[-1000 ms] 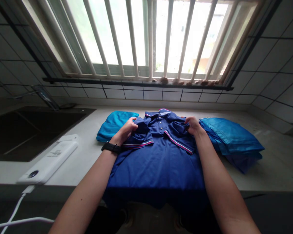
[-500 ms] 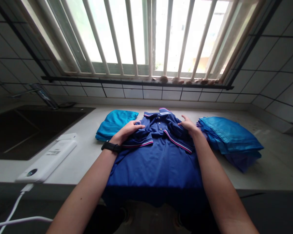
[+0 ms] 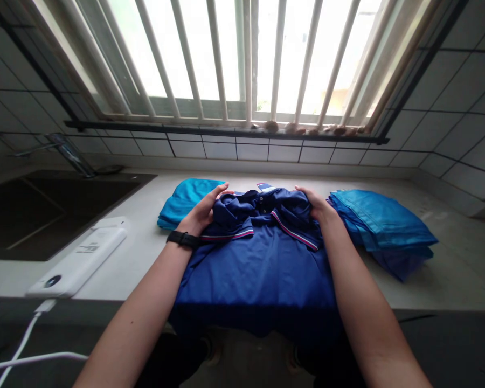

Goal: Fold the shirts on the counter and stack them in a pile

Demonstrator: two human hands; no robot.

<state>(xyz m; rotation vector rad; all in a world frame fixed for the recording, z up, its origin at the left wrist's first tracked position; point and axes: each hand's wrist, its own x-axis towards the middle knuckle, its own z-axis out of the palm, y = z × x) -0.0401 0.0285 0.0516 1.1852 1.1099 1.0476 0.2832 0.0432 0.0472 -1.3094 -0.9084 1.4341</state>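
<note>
A dark blue polo shirt [image 3: 262,264] lies front up on the counter, its lower part hanging over the front edge. Its sleeves are folded inward, showing red and white striped cuffs; the collar is at the far end. My left hand [image 3: 205,209] holds the left shoulder side, thumb up and most fingers hidden under the cloth. At the opposite shoulder, my right hand [image 3: 313,202] grips the fabric, its fingers also largely tucked behind. Between the hands the upper part is bunched and slightly raised.
A folded teal garment [image 3: 186,199] sits left of the shirt, and a stack of folded blue clothes [image 3: 382,221] to the right. A white power bank [image 3: 81,258] with a cable lies near a dark sink [image 3: 20,215] and faucet [image 3: 73,156]. Behind is a barred window [image 3: 246,64].
Both hands have slid under the shoulder sides and pushed the cloth up and together. The collar now looks more crumpled and partly hidden. The camera view has shifted slightly.
</note>
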